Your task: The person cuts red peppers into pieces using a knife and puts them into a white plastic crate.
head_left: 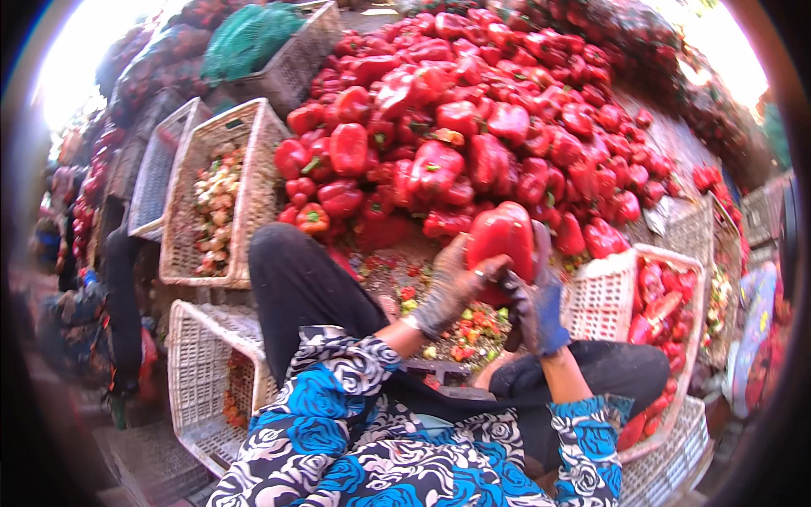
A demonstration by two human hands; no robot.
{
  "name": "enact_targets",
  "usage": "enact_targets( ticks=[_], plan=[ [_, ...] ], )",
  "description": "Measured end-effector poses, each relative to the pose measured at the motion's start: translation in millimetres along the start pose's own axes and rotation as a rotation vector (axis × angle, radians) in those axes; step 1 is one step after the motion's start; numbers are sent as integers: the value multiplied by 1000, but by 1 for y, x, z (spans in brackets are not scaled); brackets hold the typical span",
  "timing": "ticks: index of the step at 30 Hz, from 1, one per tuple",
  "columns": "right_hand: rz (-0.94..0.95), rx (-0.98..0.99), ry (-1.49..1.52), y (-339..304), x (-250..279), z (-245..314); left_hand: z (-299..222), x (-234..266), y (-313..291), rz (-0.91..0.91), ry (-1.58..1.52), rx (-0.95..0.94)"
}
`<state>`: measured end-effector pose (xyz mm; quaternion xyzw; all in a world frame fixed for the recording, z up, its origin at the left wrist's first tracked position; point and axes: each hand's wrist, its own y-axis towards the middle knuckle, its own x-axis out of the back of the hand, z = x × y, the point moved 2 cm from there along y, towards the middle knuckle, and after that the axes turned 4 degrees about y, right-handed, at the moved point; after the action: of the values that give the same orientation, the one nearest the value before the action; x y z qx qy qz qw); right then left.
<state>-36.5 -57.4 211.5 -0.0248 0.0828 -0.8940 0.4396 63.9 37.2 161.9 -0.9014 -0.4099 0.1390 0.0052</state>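
Both my hands are raised in front of me around one large red bell pepper [502,242]. My left hand [452,287], in a dirty glove, is closed on its left side with the thumb across the front. On the right side, my right hand [538,304], in a dark and blue glove, grips the same pepper from the side and below. Whether the right hand also holds a tool, I cannot make out. Beyond the hands rises a big heap of red bell peppers [435,167]. Scraps of pepper cores and seeds [463,334] lie on the ground beneath my hands.
At the left stands a pale crate [175,253] with cores and seeds. A tipped crate [187,397] sits by my left knee. A white crate [601,283] of red peppers is beside my right knee. Green netting [249,38] fills a crate at the back left.
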Motion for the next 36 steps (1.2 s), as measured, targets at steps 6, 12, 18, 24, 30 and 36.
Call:
enact_targets(
  ticks=[6,12,18,24,30,36],
  plan=[
    [132,-313,201,1,19,-1,-12,2,-3,10,-120,77],
    [227,-406,330,-4,37,-14,-27,26,10,306,124,107],
    [57,-376,426,-12,33,-24,-27,25,25,252,83,48],
    [-188,-173,404,-6,13,-31,15,8,1,67,67,156],
    [-116,-8,388,-15,-14,-56,19,9,13,-139,-67,5],
    [222,-222,446,-7,18,-38,-2,36,23,-173,131,-154]
  ],
)
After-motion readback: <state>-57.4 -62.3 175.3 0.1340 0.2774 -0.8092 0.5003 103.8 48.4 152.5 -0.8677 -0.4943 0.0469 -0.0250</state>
